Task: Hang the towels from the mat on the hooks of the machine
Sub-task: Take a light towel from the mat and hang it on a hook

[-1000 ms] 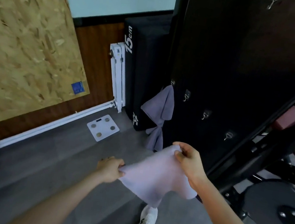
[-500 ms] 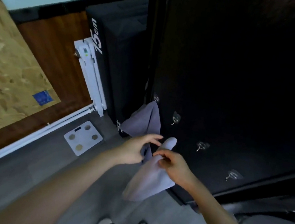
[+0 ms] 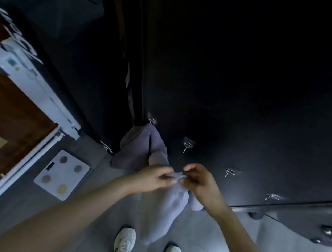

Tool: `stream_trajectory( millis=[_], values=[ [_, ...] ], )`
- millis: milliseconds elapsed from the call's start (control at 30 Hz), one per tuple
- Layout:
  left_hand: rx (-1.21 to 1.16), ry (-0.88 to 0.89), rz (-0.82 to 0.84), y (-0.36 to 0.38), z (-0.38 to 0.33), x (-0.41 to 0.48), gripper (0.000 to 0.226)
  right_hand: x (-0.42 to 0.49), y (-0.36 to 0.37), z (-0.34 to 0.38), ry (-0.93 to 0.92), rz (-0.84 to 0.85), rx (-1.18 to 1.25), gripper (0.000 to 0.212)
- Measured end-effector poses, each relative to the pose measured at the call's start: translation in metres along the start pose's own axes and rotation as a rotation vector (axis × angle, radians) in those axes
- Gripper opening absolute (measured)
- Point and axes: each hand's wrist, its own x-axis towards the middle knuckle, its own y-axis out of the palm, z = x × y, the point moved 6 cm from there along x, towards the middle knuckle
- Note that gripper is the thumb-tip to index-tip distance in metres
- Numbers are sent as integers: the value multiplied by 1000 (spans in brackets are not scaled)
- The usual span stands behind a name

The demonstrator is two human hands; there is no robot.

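A light grey towel [image 3: 167, 212] hangs down from both my hands in front of the black machine panel [image 3: 254, 97]. My left hand [image 3: 151, 178] and my right hand [image 3: 201, 183] pinch its top edge close together. Just above them a bare metal hook [image 3: 187, 145] sticks out of the panel. To its left a darker grey towel [image 3: 134, 149] hangs from another hook [image 3: 152, 120]. Two more bare hooks, one [image 3: 229, 173] and another [image 3: 272, 197], follow to the right.
A white bathroom scale [image 3: 62, 174] lies on the grey floor at the left. Behind it stand a white radiator-like unit [image 3: 34, 89] and a black padded block [image 3: 53, 17]. My two white shoes [image 3: 123, 247] are below the towel. Black machine parts [image 3: 320, 224] jut out at right.
I have stepped closer to the panel and the view has tilted down. My left hand, open beside the towel half a second ago, now pinches its top edge next to my right hand.
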Motion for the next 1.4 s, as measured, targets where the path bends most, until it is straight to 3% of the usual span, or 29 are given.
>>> stream_trajectory(
  millis=[100,267,400,533,633,700,800,900,967,1033,1133,1300,1400],
  values=[
    [-247,-18,-142,-9,3,21,28,17,-5,-3,-4,-217,107,21],
    [-193,-32,-334,-28,11,64,20,46,-9,-11,-42,-520,180,25],
    [-335,-114,-424,-24,24,81,19,50,0,-28,1,-798,363,37],
    [-467,-149,-511,-20,37,94,24,60,8,-36,-2,-939,454,37],
    [-537,-192,-555,-18,46,97,29,61,8,-41,54,-1001,371,35],
    [-557,-234,-598,-17,52,96,45,57,9,-42,73,-1054,308,30],
    [-434,-275,-682,-21,51,89,61,54,10,-40,100,-1158,78,21],
    [-257,-269,-785,-27,42,78,52,53,8,-40,112,-1295,-246,17],
    [-273,-229,-831,-26,30,73,41,53,9,-34,105,-1375,-429,20],
    [-351,-238,-882,-21,23,68,33,53,10,-30,88,-1372,-485,26],
    [-456,-199,-891,-13,14,67,18,59,14,-40,89,-1206,-289,39],
    [-671,-309,-545,-2,28,85,12,69,18,-52,138,-888,-174,40],
    [-636,-353,-376,-7,30,90,15,73,16,-53,175,-714,-117,40]
  ],
)
